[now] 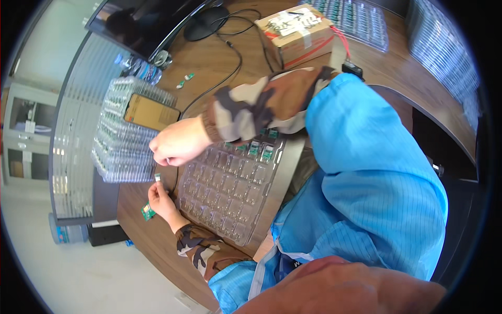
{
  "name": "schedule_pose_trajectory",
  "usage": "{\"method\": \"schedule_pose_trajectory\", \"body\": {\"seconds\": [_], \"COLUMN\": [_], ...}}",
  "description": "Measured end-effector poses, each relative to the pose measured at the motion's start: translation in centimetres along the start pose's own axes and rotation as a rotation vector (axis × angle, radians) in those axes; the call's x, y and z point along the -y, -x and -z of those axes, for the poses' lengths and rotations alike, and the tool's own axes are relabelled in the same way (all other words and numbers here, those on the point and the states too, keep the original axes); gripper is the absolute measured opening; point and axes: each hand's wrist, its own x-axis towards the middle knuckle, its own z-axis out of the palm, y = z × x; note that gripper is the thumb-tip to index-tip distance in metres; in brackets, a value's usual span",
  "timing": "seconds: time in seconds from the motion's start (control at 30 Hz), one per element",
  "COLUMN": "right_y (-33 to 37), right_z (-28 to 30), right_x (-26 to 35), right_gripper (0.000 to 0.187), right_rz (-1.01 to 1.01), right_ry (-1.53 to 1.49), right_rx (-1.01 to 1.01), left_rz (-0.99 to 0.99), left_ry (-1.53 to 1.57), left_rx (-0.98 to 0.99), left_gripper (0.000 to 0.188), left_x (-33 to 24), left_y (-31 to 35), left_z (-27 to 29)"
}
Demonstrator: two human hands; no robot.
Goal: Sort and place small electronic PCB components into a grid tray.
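Observation:
My left hand pinches a small pale piece, perhaps a small circuit board, pointing up from between thumb and finger. Just above it is my right hand, its fingers curled together; anything in them is hidden. Beside my left hand a green circuit board lies on the wooden desk. A clear plastic blister tray sits near both hands. Several small green boards fill pockets along one edge, partly covered by my right sleeve, while many other pockets hold nothing.
A tall stack of clear trays carries a phone against it. Around it are a water bottle, two small green pieces, a black cable and a monitor. A cardboard box and more stacked trays stand farther off.

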Motion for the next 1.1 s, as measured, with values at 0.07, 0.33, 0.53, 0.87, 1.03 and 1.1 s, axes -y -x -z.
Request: {"method": "schedule_pose_trajectory", "body": {"seconds": [0.07,0.33,0.53,0.87,1.03,1.1], "right_y": [3.5,21.6,36.3,38.8,38.9,38.8], "right_z": [3.2,14.5,24.4,23.8,23.5,23.5], "right_x": [2.4,9.9,5.7,3.1,3.7,3.7], "right_gripper": [0.006,0.006,0.012,0.013,0.013,0.013], "right_rz": [0.034,-0.379,-1.169,-1.185,-1.126,-1.088], "right_ry": [-0.04,0.086,0.434,0.722,0.748,0.756], "right_rx": [-0.005,-0.13,-0.633,-0.559,-0.495,-0.485], "left_rz": [0.003,0.014,0.015,0.036,0.035,0.039], "left_ry": [-0.034,-0.126,-0.148,-0.227,-0.203,-0.18], "left_rx": [0.004,0.008,0.017,-0.005,-0.012,-0.009], "left_gripper": [0.015,0.015,0.017,0.018,0.018,0.017], "left_x": [-0.6,-0.4,-0.6,-1.1,-1.0,-0.9], "left_y": [0.3,0.4,0.1,0.5,0.6,0.6], "left_z": [-0.4,0.7,0.7,0.2,0.8,0.9]}}
